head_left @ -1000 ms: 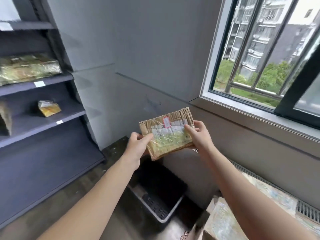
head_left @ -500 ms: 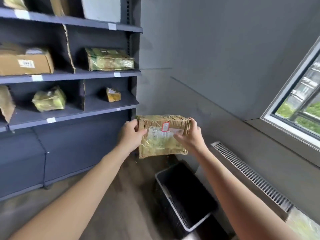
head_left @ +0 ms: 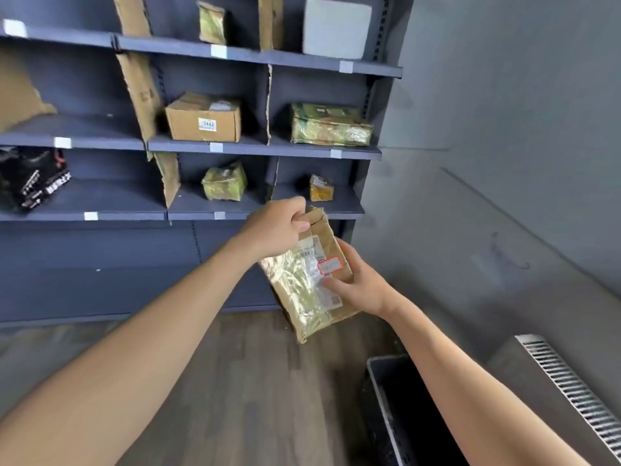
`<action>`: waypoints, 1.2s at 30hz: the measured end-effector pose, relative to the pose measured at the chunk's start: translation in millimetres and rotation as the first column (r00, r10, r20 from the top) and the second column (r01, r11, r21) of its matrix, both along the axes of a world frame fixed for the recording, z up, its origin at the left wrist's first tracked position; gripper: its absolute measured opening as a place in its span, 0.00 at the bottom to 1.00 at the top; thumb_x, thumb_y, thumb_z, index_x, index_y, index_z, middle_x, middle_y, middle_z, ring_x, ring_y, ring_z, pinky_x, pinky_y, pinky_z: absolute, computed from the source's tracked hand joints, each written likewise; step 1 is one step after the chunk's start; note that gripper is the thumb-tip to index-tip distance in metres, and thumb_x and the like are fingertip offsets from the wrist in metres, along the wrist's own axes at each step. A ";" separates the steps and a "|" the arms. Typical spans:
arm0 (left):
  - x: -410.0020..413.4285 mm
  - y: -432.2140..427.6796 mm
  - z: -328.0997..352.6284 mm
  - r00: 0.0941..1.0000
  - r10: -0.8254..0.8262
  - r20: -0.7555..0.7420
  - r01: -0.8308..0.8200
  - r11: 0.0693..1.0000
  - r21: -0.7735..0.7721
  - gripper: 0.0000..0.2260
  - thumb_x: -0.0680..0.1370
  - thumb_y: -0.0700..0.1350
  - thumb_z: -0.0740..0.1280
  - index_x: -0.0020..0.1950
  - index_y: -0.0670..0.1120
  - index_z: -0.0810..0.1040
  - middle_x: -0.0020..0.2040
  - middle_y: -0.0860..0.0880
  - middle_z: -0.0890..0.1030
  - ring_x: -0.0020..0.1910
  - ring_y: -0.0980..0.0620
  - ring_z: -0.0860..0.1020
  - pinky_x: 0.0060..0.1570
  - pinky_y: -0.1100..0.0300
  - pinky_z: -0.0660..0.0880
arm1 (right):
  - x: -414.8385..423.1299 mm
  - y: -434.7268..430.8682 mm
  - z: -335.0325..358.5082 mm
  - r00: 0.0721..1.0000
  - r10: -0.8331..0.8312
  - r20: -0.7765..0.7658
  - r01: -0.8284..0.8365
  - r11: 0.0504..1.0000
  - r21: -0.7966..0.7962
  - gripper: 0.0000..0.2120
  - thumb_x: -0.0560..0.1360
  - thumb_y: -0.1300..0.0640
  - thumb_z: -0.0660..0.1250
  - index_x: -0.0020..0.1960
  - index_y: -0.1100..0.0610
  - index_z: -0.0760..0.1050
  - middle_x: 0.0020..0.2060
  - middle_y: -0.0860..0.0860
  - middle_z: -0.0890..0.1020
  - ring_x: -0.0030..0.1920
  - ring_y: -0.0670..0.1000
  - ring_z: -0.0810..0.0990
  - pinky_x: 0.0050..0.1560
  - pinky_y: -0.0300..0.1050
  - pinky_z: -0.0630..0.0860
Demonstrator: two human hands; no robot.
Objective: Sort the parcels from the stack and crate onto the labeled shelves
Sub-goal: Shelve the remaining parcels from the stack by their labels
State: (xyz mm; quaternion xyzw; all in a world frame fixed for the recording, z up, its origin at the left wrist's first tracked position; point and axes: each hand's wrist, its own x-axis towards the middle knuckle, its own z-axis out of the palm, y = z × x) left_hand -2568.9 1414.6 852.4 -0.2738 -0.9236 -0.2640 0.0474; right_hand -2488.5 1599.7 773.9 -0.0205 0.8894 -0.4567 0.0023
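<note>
I hold a flat brown cardboard parcel (head_left: 307,284) wrapped in shiny tape, with a white label and a small red-framed sticker, tilted nearly upright in front of the dark grey shelves (head_left: 265,149). My left hand (head_left: 277,227) pinches its top edge. My right hand (head_left: 353,284) grips its right side, thumb across the label. The dark crate (head_left: 386,398) stands on the floor at the lower right, partly hidden by my right forearm.
The shelves carry several parcels: a brown box (head_left: 204,117), a taped green-gold parcel (head_left: 331,124), two small wrapped ones (head_left: 224,181) (head_left: 321,188), a black package (head_left: 32,178) and a white square parcel (head_left: 336,28). Cardboard dividers split the bays. A radiator grille (head_left: 578,395) lies at right.
My view has swung left from the window to the shelves. The parcel has turned from lying level to nearly upright, and my left hand has shifted to its top edge.
</note>
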 end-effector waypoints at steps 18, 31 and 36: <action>34.3 -52.6 1.2 0.868 0.347 -0.356 -0.382 0.924 -0.029 0.22 0.79 0.52 0.65 0.73 0.49 0.67 0.70 0.50 0.70 0.71 0.48 0.63 0.65 0.50 0.66 | -40.4 -39.0 -1.1 0.963 0.268 0.007 -0.241 0.876 -0.419 0.28 0.74 0.46 0.70 0.71 0.42 0.65 0.60 0.41 0.80 0.56 0.44 0.82 0.59 0.49 0.77; 75.3 -122.3 -28.8 0.773 0.493 0.399 -0.635 0.603 0.483 0.38 0.73 0.51 0.74 0.76 0.54 0.54 0.61 0.59 0.71 0.61 0.54 0.74 0.53 0.57 0.70 | -56.9 -129.2 -1.1 0.946 0.324 0.005 -0.272 0.801 -0.533 0.19 0.78 0.48 0.66 0.68 0.42 0.67 0.59 0.42 0.81 0.57 0.44 0.81 0.58 0.45 0.77; 75.3 -188.1 -27.3 0.773 0.470 0.425 -0.634 0.547 0.547 0.39 0.73 0.49 0.74 0.76 0.56 0.55 0.60 0.59 0.71 0.55 0.58 0.72 0.50 0.60 0.70 | -61.7 -191.7 11.9 0.920 0.391 0.027 -0.323 0.798 -0.509 0.20 0.78 0.46 0.66 0.68 0.41 0.65 0.58 0.42 0.81 0.52 0.43 0.83 0.47 0.41 0.79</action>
